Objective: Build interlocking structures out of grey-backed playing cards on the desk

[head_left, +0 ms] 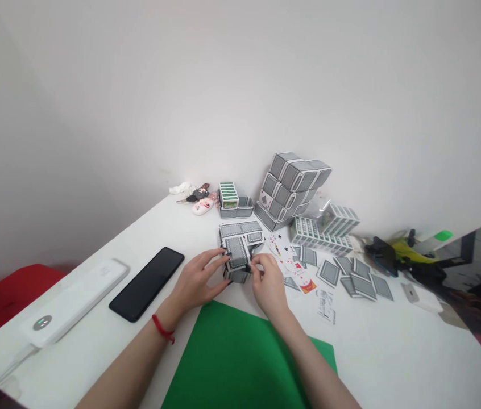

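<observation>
A box built from grey-backed playing cards lies in front of me, with raised flaps at its edges. My left hand steadies its left side, fingers at the upper edge and thumb lower down. At the lower right corner, my right hand pinches a card edge; the fingertips partly hide the spot. Face-up playing cards lie just right of the box. Beneath my forearms is a green sheet.
Behind rise a tall stack of card boxes and packed decks. Loose cards spread to the right. A black phone and white power bank lie left. Keys and a white charm sit near the wall.
</observation>
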Tool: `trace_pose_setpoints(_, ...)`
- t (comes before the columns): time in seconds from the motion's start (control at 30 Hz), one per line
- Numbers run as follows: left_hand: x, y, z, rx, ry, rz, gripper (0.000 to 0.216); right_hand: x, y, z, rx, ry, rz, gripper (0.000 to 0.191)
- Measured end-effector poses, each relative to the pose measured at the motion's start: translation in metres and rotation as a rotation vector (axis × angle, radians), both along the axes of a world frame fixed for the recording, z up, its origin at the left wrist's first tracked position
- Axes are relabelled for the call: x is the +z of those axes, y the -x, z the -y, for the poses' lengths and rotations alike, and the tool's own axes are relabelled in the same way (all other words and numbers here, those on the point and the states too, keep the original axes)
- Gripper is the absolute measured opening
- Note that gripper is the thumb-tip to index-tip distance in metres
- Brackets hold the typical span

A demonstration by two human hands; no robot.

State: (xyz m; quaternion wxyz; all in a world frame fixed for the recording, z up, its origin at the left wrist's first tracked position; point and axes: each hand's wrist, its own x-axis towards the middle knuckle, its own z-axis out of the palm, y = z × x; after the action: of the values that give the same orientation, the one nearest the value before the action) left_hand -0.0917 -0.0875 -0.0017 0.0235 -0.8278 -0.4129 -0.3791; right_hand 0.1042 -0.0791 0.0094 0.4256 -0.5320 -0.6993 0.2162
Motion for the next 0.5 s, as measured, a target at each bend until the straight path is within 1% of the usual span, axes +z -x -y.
trace_pose_setpoints(0.2,-0.008,-0.005,-0.004,0.042,-0.036,0.010,0.041,-0.001,0.000,-0.001,-0.013,-0.019,0.030,0.011)
trace_pose_setpoints(0.5,-0.011,-0.010,-0.005,0.072,-0.040,0.067,0.035,0.000,-0.002,-0.003,-0.030,-0.004,0.039,0.011)
